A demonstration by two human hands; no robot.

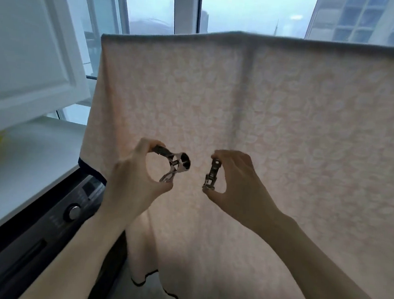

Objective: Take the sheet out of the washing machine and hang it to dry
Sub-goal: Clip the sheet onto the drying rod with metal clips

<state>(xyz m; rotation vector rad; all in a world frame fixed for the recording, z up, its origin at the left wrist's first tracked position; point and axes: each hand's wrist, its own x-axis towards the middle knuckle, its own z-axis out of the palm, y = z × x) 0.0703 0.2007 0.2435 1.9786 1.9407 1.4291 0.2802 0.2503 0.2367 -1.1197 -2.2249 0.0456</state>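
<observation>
One pink sheet (288, 133) is seen draped high ahead, right of one washer (41, 231). Two metal clips are held: the left clip (173, 166) is pinched in the grip of the left hand (136, 182), the right clip (211, 177) in that of the right hand (238, 184). Each should be squeezed wide and seated over the top fold, well apart.

Hung sheet (289, 121), each hand pinching metal clip
</observation>
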